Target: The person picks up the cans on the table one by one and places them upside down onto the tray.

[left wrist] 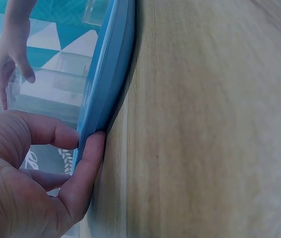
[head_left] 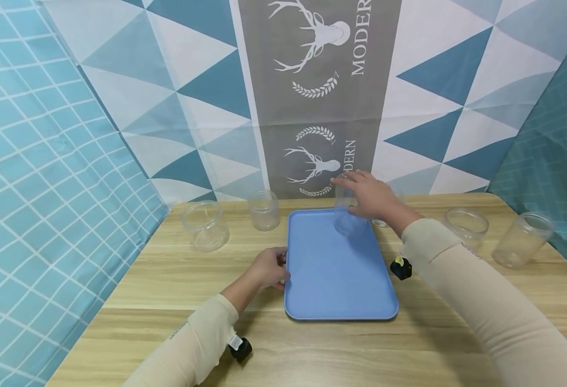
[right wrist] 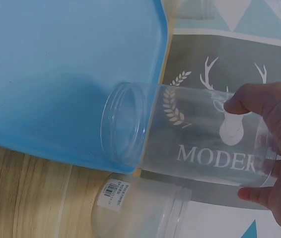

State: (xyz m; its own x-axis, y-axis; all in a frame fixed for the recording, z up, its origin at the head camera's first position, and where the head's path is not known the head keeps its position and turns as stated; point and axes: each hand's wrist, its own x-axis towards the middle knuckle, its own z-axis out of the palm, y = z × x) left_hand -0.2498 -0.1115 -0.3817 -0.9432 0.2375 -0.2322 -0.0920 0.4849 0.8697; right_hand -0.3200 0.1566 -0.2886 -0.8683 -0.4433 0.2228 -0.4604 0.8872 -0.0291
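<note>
A blue rectangular tray [head_left: 336,274] lies flat on the wooden table. At its left edge my left hand [head_left: 266,267] pinches the rim; in the left wrist view the thumb and a finger [left wrist: 88,163] meet around the tray's side. My right hand [head_left: 372,199] grips a tall clear plastic jar [right wrist: 195,134] near its top end, fingers spread around the wall. The jar's base is over the tray's far right corner, and it stands roughly upright. Beside it, a clear jar with a barcode label [right wrist: 113,194] is partly hidden behind my right hand in the head view.
Toward the back left are a wide clear jar [head_left: 207,228] and a smaller one [head_left: 264,210]. At the right stand a wide clear jar [head_left: 467,223] and a taller one [head_left: 522,242]. A patterned cloth [head_left: 322,118] hangs behind the table.
</note>
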